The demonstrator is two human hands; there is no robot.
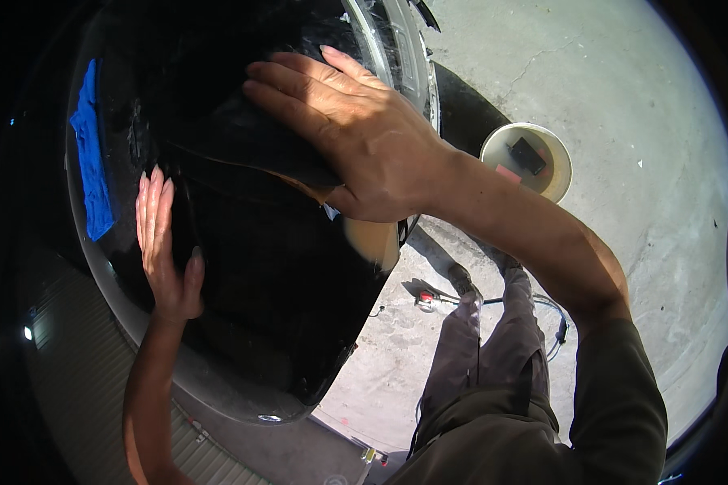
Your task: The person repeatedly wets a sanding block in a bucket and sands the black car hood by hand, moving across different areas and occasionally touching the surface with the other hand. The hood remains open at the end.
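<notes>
A glossy black car body panel [259, 323] curves in front of me. My right hand [372, 137] lies on its upper part with the fingers stretched out and the thumb lower down. Beneath that palm runs a dark curved edge; whether it is a thin sheet or a reflection I cannot tell. Farther left, my left hand [163, 250] rests flat on the panel, fingers together and thumb apart, holding nothing visible. Beside its fingertips a crinkled blue strip [94, 153], like masking tape, runs along the panel's left side. A beige patch [374, 242] shows below my right wrist.
On the concrete floor [623, 226] to the right stands a pale round bucket [569, 182] holding a black block [528, 156] and a pinkish piece [508, 174]. A dark cable [501, 301] with a red-ended tool [427, 297] lies near my feet. A ribbed shutter-like surface [81, 347] is at lower left.
</notes>
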